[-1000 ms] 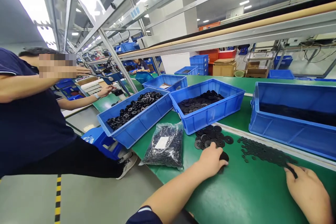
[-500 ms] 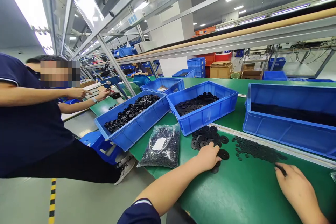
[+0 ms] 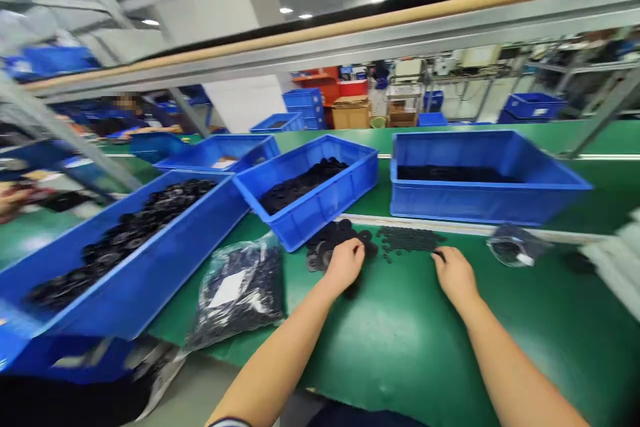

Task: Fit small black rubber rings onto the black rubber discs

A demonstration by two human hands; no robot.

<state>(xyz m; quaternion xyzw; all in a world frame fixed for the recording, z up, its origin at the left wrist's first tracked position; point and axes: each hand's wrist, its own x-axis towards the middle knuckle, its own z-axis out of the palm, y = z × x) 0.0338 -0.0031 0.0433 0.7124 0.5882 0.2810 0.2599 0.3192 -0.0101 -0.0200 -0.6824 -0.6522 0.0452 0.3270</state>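
Note:
My left hand (image 3: 345, 265) is at the near edge of a pile of flat black discs (image 3: 327, 240), its fingers curled and pressed together. Whether a disc is between those fingertips I cannot make out. To the right, my right hand (image 3: 455, 275) pinches a small black part (image 3: 440, 255) between thumb and fingers. It is beside a spread of many tiny black pieces (image 3: 407, 239) on the green table (image 3: 395, 327). A clear plastic bag (image 3: 245, 287) full of small black parts, with a white label, lies left of my left hand.
Blue bins with black parts stand behind: a long left bin (image 3: 165, 267), a middle bin (image 3: 325, 197) and a right bin (image 3: 480, 203). A small clear bag (image 3: 515, 247) lies right of my right hand. A co-worker's hand (image 3: 13, 200) shows blurred at far left.
The view has swung right, so the nearby co-worker is mostly out of frame and the small bag at right shows fully. Both hands remain by the same black parts.

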